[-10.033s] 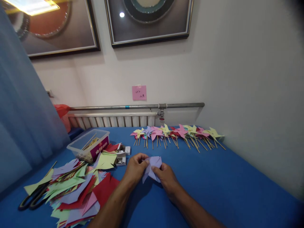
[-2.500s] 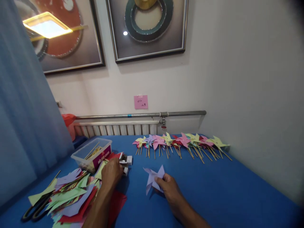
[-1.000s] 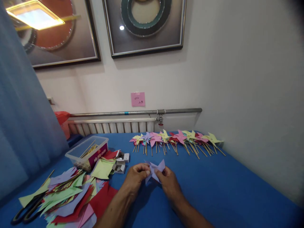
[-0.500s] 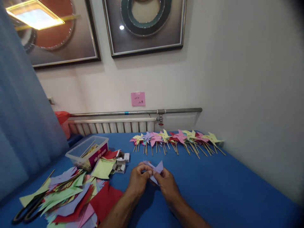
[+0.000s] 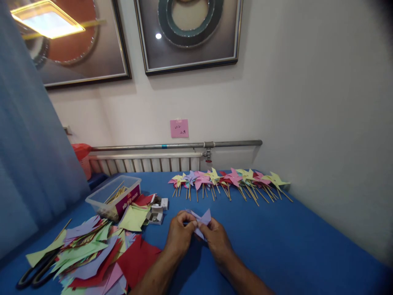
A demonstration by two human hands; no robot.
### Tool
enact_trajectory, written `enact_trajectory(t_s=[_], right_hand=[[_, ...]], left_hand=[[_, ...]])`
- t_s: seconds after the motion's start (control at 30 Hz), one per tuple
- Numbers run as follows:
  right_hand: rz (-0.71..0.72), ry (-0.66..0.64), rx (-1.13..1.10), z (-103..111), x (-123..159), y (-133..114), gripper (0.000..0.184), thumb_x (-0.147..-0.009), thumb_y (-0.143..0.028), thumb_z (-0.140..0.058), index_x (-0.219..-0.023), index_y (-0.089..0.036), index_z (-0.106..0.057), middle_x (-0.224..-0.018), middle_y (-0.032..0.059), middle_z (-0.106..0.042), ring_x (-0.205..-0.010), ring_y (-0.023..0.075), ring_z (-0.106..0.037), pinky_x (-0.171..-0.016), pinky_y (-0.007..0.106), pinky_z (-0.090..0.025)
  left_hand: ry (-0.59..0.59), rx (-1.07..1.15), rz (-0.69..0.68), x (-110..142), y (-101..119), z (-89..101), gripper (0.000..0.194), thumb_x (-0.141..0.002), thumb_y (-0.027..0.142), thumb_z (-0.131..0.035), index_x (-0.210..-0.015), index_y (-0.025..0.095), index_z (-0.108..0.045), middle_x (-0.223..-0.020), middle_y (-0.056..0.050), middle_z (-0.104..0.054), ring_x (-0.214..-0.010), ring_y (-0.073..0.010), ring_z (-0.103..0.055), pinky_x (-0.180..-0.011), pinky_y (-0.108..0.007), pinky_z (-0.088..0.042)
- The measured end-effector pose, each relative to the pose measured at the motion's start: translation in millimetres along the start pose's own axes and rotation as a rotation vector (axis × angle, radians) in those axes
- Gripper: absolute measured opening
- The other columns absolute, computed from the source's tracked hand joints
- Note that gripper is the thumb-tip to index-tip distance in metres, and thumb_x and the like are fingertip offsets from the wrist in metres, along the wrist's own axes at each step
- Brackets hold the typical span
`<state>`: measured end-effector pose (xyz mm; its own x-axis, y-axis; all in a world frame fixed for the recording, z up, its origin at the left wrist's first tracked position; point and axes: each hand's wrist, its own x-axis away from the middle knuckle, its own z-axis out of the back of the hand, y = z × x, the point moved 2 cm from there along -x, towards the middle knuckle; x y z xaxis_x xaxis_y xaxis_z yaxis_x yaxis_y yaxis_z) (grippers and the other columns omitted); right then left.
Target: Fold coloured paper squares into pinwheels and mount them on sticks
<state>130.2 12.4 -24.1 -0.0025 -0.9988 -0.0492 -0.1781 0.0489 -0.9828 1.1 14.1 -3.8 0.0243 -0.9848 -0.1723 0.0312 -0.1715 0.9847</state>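
Both hands pinch a lavender paper pinwheel [image 5: 204, 217], its corners folded in toward the middle, held above the blue table. My left hand [image 5: 181, 230] grips its left side, thumb and forefinger closed near the centre. From the other side my right hand [image 5: 215, 237] presses its thumb on the middle of the paper. One pointed blade sticks up between the hands; the fingers cover much of the rest. Just left of my left hand stand small white open boxes [image 5: 155, 216] with tiny metal pieces inside.
Finished pinwheels [image 5: 233, 177] on sticks lie in a row along the back. A clear plastic tub [image 5: 132, 199] holds wooden sticks. Coloured paper sheets [image 5: 89, 250] are heaped at left, beside black-handled scissors [image 5: 39, 270]. Walls border the table [image 5: 276, 246] behind and right.
Hardly anything differs. Both hands keep their hold on the lavender paper in the same place, and the whole view has shifted very slightly.
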Motion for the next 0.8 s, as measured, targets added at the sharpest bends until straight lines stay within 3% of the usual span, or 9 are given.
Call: enact_trajectory(t_s=[0.13, 0.37, 0.47, 0.6, 0.8], right_hand=[[-0.006, -0.015, -0.042, 0, -1, 1, 0.032, -0.071, -0.045, -0.077, -0.089, -0.019, -0.074, -0.068, -0.0001, -0.067, -0.060, 0.0165, -0.055, -0.058, 0.027, -0.042], [-0.010, -0.009, -0.103, -1, -3, 3, 0.034, -0.068, -0.047, -0.083, -0.084, -0.019, -0.073, -0.067, -0.0004, -0.067, -0.060, 0.0165, -0.055, -0.059, 0.027, -0.044], [-0.004, -0.022, -0.119, -2, -1, 1, 0.033, -0.067, -0.046, -0.084, -0.082, -0.018, -0.072, -0.062, -0.0026, -0.063, -0.056, 0.0145, -0.050, -0.056, 0.026, -0.041], [-0.024, -0.041, -0.143, -3, 1, -3, 0.030, -0.067, -0.043, -0.084, -0.080, -0.019, -0.071, -0.064, -0.0028, -0.064, -0.056, 0.0145, -0.051, -0.057, 0.027, -0.041], [-0.030, -0.051, -0.121, -2, 0, -1, 0.029, -0.068, -0.041, -0.082, -0.081, -0.018, -0.072, -0.061, -0.0026, -0.064, -0.055, 0.0151, -0.053, -0.057, 0.028, -0.042]], left_hand=[[0.030, 0.111, 0.077, 1, -5, -2.3, 0.029, -0.068, 0.038, -0.079, -0.070, 0.022, -0.056, -0.057, 0.004, -0.061, -0.051, -0.0156, -0.061, -0.053, -0.027, -0.051], [0.030, 0.217, 0.146, -5, -16, -3.0, 0.043, -0.057, 0.046, -0.089, -0.079, 0.016, -0.066, -0.064, -0.002, -0.070, -0.051, -0.0172, -0.064, -0.054, -0.029, -0.051], [-0.019, 0.215, 0.176, -5, -17, -2.7, 0.040, -0.060, 0.048, -0.087, -0.073, 0.015, -0.069, -0.057, -0.003, -0.068, -0.048, -0.0159, -0.061, -0.052, -0.026, -0.045], [0.004, 0.202, 0.183, -4, -14, -2.2, 0.034, -0.059, 0.043, -0.086, -0.062, 0.017, -0.065, -0.051, -0.001, -0.064, -0.044, -0.0132, -0.055, -0.047, -0.024, -0.039], [0.021, 0.208, 0.150, -3, -11, -3.3, 0.033, -0.058, 0.041, -0.086, -0.058, 0.018, -0.062, -0.052, -0.001, -0.064, -0.044, -0.0141, -0.056, -0.047, -0.025, -0.041]])
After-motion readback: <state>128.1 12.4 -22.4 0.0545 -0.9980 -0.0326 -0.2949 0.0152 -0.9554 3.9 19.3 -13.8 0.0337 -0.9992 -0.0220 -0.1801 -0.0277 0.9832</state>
